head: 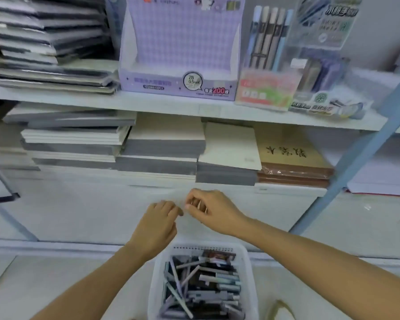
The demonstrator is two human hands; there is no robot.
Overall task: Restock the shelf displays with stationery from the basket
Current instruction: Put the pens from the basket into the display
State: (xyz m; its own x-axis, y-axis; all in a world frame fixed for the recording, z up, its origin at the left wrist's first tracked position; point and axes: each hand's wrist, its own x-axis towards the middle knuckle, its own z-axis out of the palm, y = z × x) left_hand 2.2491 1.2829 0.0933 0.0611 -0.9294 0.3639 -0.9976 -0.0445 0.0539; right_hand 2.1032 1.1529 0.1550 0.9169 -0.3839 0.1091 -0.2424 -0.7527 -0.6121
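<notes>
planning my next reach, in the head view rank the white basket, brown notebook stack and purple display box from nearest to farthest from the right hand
From the right hand:
1. white basket, just below it.
2. brown notebook stack, on the lower shelf, up to its right.
3. purple display box, on the upper shelf, high above.

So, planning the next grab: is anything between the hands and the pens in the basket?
Nothing visible does. The white basket is open-topped, the pens lie uncovered in it, and the left hand and right hand hover just past its far rim.
</notes>
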